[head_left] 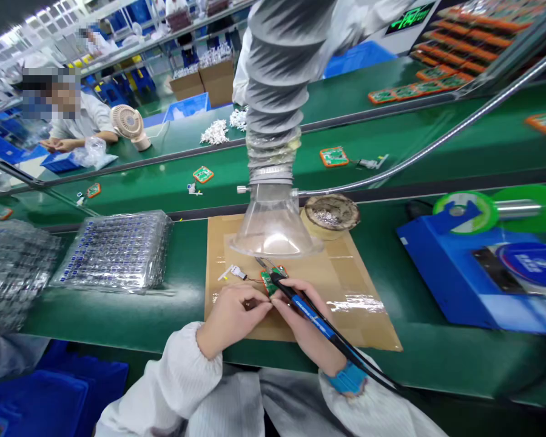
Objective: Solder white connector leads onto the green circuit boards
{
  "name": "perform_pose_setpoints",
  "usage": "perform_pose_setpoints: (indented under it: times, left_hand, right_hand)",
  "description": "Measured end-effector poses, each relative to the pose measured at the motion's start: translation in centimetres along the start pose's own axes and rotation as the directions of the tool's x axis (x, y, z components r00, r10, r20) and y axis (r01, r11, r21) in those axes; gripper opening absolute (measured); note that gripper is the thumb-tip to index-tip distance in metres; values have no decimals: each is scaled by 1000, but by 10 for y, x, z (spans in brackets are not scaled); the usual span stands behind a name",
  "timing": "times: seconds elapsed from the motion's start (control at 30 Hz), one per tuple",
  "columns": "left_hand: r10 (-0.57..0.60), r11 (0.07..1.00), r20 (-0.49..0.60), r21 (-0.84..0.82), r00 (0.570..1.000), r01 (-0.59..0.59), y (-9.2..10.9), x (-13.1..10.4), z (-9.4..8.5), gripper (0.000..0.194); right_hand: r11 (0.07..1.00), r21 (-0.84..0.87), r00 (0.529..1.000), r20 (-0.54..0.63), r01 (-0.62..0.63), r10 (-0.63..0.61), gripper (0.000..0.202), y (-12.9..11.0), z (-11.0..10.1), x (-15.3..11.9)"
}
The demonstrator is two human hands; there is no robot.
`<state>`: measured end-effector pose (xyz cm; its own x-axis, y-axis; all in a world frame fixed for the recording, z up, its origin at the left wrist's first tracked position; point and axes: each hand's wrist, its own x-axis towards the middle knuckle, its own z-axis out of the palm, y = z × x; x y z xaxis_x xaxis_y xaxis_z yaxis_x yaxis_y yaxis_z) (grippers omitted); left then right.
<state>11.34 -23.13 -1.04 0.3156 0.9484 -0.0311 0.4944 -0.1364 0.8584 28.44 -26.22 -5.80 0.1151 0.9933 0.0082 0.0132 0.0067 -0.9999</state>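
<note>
A small green circuit board (268,283) with an orange edge lies on the brown cardboard sheet (368,315), under the clear fume hood. Thin wires run from it to a white connector (238,272) on its left. My right hand (307,315) holds a black and blue soldering iron (312,314), its tip over the board. The thumb and a finger of my left hand (236,314) are pinched at the board's near edge, touching my right fingertips. What the left fingers pinch is too small to make out.
Above the board hangs a clear hood (275,227) on a grey hose. A round tin (331,213) stands behind. Stacked plastic trays (113,252) lie left; a blue solder-reel machine (430,267) is right. Boards lie on the green conveyor (164,182). A person sits across it.
</note>
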Motion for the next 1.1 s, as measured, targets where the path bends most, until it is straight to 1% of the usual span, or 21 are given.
perform_pose_setpoints:
  times: [0.1, 0.2, 0.27, 0.33, 0.4, 0.47, 0.53, 0.6, 0.67, 0.77, 0.87, 0.97, 1.1]
  left_hand:
    - [14, 1000, -26, -4, 1000, -14, 1, 0, 1, 10]
    - [51, 998, -23, 49, 998, -50, 0, 1, 0, 11]
    - [101, 986, -10, 132, 995, -99, 0, 3, -3, 13]
    - [152, 957, 11, 250, 988, -150, -2, 7, -7, 14]
    - [182, 914, 51, 359, 982, -188, -4, 14, -12, 15]
    - [176, 884, 99, 421, 979, -202, -8, 22, -16, 16]
    - [146, 874, 139, 446, 980, -193, -12, 30, -17, 17]
    - [108, 867, 171, 467, 979, -177, -14, 36, -16, 18]
    - [83, 858, 199, 483, 976, -172, -16, 41, -15, 19]
    - [69, 850, 244, 493, 967, -185, -15, 45, -14, 19]
    - [66, 840, 284, 502, 957, -207, -13, 48, -16, 21]
    - [62, 822, 321, 521, 945, -230, -11, 52, -17, 22]
    - [29, 806, 350, 546, 936, -230, -6, 56, -17, 22]
  right_hand:
    - [1000, 5, 1000, -22, -5, 5, 30, 0, 1, 0]
    - [1000, 1, 999, -35, 13, -13, 29, 1, 2, 1]
    - [999, -21, 998, -43, 40, -41, 28, 2, 1, 2]
    - [996, -44, 995, -62, 73, -75, 27, 3, -1, 2]
    - [993, -66, 987, -115, 102, -109, 28, 4, -5, 1]
    - [989, -93, 971, -199, 115, -132, 32, 5, -9, 0]
    - [986, -124, 952, -271, 109, -140, 35, 5, -13, -3]
    - [979, -173, 939, -304, 109, -159, 35, 7, -18, -6]
    - [960, -249, 933, -297, 129, -203, 31, 8, -23, -11]
    - [924, -330, 924, -255, 193, -285, 20, 10, -33, -16]
    - [913, -324, 915, -233, 247, -330, 11, 11, -41, -20]
    - [911, -307, 920, -191, 276, -343, 7, 10, -43, -21]
    - [871, -385, 917, -128, 304, -377, 7, 9, -41, -20]
